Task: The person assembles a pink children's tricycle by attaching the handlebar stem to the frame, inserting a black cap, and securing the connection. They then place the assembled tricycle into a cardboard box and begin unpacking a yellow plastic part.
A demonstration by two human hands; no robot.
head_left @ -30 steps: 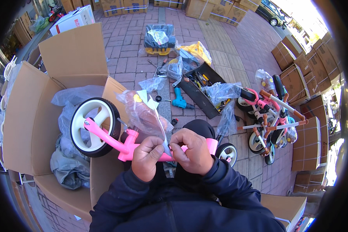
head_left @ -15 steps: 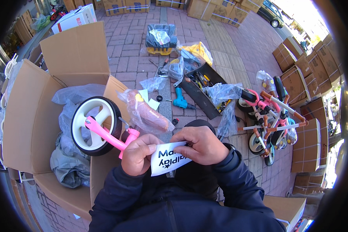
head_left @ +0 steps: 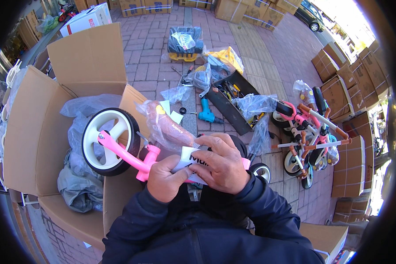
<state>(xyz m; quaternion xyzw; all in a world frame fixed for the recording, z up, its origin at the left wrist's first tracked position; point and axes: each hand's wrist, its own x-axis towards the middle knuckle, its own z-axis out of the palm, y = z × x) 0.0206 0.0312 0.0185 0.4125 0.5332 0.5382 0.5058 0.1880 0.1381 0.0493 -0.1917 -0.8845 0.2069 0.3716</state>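
Note:
A white sheet with dark printed lettering (head_left: 185,159), perhaps a sticker, is pinched between my two hands. My left hand (head_left: 165,179) grips its left part with thumb and fingers. My right hand (head_left: 222,163) covers most of the rest, fingers curled over it, so much of the print is hidden. The sheet looks bent. Beneath and behind my hands lies a pink bike frame (head_left: 126,155) across my lap. Its large white wheel with a black tyre (head_left: 87,141) is at the left, and a small wheel (head_left: 260,171) shows past my right hand.
An open cardboard box (head_left: 35,141) with plastic wrap stands at my left. Ahead lie a brown bagged seat (head_left: 174,130), a teal power drill (head_left: 208,112), a black tool tray (head_left: 233,105) and a yellow-black case (head_left: 185,44). Pink balance bikes (head_left: 301,132) stand at the right, near stacked cartons (head_left: 350,163).
My right hand has moved left and over the sheet, now covering more of it. The sheet has gone from flat to bent. More of the pink frame and its small wheel now show.

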